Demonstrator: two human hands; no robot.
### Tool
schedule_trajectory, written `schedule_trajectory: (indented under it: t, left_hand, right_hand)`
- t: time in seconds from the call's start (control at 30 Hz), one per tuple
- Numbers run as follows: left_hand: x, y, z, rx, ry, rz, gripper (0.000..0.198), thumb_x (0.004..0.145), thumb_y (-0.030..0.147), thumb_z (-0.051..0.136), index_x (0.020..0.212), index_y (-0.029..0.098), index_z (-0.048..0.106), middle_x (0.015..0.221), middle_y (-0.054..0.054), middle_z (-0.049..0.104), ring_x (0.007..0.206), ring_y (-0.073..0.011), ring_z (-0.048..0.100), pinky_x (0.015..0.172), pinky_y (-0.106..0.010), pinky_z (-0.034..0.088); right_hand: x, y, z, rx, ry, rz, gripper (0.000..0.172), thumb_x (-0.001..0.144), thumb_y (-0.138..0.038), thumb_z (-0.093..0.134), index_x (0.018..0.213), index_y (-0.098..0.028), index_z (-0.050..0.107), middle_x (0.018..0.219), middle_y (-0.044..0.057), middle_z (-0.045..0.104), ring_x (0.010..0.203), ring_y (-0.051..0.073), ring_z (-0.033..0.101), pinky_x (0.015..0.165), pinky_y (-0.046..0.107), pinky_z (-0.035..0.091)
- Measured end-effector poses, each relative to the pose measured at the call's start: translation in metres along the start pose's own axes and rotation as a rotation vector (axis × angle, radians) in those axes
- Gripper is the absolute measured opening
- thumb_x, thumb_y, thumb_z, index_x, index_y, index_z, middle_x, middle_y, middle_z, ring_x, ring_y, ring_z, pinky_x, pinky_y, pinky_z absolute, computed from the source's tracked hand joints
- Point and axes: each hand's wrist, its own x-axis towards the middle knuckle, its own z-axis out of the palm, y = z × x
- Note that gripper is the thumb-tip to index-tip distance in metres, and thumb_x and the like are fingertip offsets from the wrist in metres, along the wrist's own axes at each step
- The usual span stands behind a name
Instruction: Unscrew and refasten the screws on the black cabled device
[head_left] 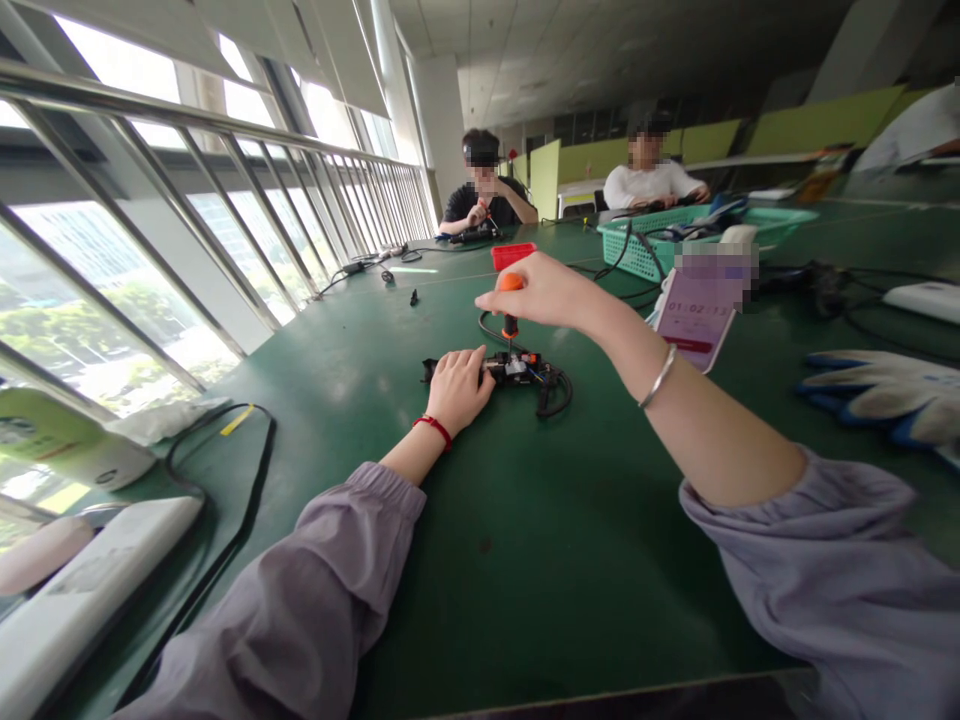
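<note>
A small black electronic assembly with a circuit board and a looped black cable (517, 370) lies on the green tabletop (570, 560), about midway between its near edge and its far end and nearer the window-side edge. The left hand (459, 387) lies flat over the assembly's left part, fingers spread and pressing it down rather than gripping. The right hand (544, 290) is closed around the top of an orange-handled screwdriver (511, 305), which stands upright with its tip down on the board. By the look of it, a screw is being driven or loosened; the step calls for keeping the shaft vertical and the assembly pinned so that the tip does not slip. The screw itself and the tip are too small to make out, and the left palm hides part of the assembly. A red box (512, 255) behind the screwdriver is half covered by the right hand. A propped phone (701, 312) stands toward the right, its top blurred, and a white-and-blue work glove (885, 395) is cut off at the right edge.
</note>
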Motion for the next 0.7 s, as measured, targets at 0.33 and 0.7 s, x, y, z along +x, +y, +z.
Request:
schedule_trajectory:
  t: [0.33, 0.7]
  left_hand:
    - [-0.004, -0.015, -0.016, 0.112, -0.162, 0.155, 0.046, 0.089, 0.030, 0.042, 0.131, 0.010, 0.042, 0.112, -0.014, 0.060, 0.105, -0.0246, 0.056, 0.096, -0.039, 0.041]
    - [-0.039, -0.066, -0.057, 0.208, -0.281, -0.303, 0.037, 0.085, 0.043, 0.043, 0.108, 0.017, 0.056, 0.105, -0.011, 0.058, 0.092, -0.0261, 0.062, 0.071, -0.032, 0.047]
  right_hand:
    - [-0.019, -0.007, 0.012, -0.071, 0.113, -0.043, 0.019, 0.069, -0.035, 0.056, 0.060, -0.020, 0.050, 0.057, -0.002, 0.052, 0.055, 0.012, 0.044, 0.053, 0.026, 0.032]
    - [-0.116, 0.014, 0.065, -0.200, -0.042, -0.459, 0.039, 0.083, -0.037, 0.049, 0.116, -0.017, 0.056, 0.094, 0.009, 0.059, 0.071, 0.017, 0.055, 0.065, 0.031, 0.046]
